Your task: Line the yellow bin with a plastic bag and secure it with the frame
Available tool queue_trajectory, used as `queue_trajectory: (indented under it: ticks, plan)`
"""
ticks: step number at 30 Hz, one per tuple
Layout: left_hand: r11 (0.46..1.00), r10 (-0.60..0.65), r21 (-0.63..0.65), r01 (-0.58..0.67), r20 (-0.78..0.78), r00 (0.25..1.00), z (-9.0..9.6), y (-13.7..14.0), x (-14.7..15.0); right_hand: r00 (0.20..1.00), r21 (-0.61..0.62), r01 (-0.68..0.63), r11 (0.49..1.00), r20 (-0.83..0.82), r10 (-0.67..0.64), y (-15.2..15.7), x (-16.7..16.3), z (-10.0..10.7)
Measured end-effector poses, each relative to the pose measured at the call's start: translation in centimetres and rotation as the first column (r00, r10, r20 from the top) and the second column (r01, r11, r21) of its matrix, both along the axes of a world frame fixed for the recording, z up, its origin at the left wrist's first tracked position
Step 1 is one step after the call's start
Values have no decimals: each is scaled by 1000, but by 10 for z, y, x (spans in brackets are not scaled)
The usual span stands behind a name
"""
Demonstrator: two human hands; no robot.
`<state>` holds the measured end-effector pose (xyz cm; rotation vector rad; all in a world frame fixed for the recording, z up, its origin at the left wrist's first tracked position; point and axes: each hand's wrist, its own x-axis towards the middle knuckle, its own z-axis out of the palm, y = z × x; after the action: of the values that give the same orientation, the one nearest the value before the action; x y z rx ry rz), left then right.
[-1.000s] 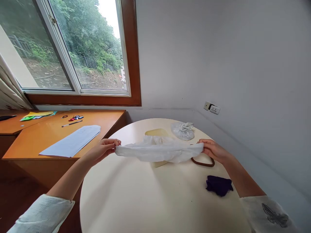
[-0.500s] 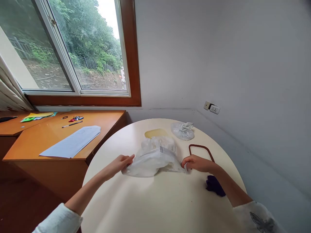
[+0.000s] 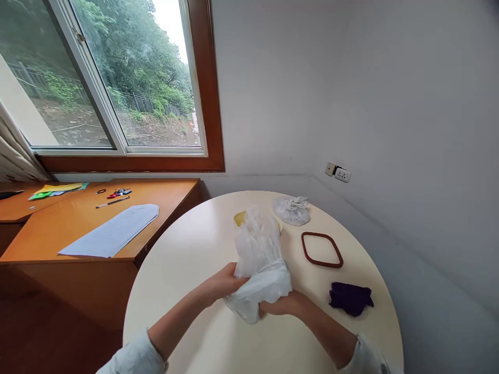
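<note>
A white translucent plastic bag (image 3: 259, 249) is bunched up over the middle of the round table. My left hand (image 3: 226, 283) is closed on its left side, thumb along the plastic. At the lower right, my right hand (image 3: 283, 304) grips the bag's near end, its fingers partly hidden beneath and behind the plastic. Behind the bag shows part of a pale yellow container (image 3: 239, 218), mostly covered. Right of my hands lie a brown rounded-square frame (image 3: 339, 254) and a crumpled dark purple cloth (image 3: 351, 298).
A knotted white plastic bag (image 3: 292, 210) sits at the back of the round table (image 3: 183, 249). On the wooden desk (image 3: 171, 195) to the left lie paper sheets (image 3: 113, 228), a pen (image 3: 112, 202) and keys (image 3: 119, 193). A wall stands close behind and right.
Both hands have moved inward and nearer to me, gathering the bag that was spread wide between them. The brown frame and purple cloth are now uncovered by my right arm.
</note>
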<state>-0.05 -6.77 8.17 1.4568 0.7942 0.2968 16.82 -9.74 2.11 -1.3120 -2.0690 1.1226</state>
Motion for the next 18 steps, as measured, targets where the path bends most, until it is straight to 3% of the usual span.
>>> queue_trajectory:
  ticks: [4, 7, 10, 13, 15, 16, 18]
  plan:
    - [984, 110, 143, -106, -20, 994, 12, -1, -1, 991, 55, -109, 992, -69, 113, -2, -2, 6]
    - [965, 141, 227, -132, -25, 990, 25, 1, -9, 974, 121, -111, 986, -186, 132, -8, 1, 13]
    - [939, 162, 312, -144, -31, 986, 43, 0, -20, 942, 165, 26, 986, -333, 31, -11, 4, 19]
    - [879, 268, 416, -234, -26, 963, 62, 0, -36, 883, 231, 206, 951, -464, -78, -10, 6, 20]
    - [815, 389, 460, -353, 18, 921, 71, 3, -49, 870, 253, 265, 930, -478, -118, -6, 8, 18]
    - [756, 472, 486, -439, 60, 880, 74, 6, -56, 873, 253, 279, 926, -469, -135, -5, 9, 16]
    - [555, 659, 572, -604, 140, 739, 76, 15, -72, 882, 246, 289, 925, -444, -158, -2, 11, 9]
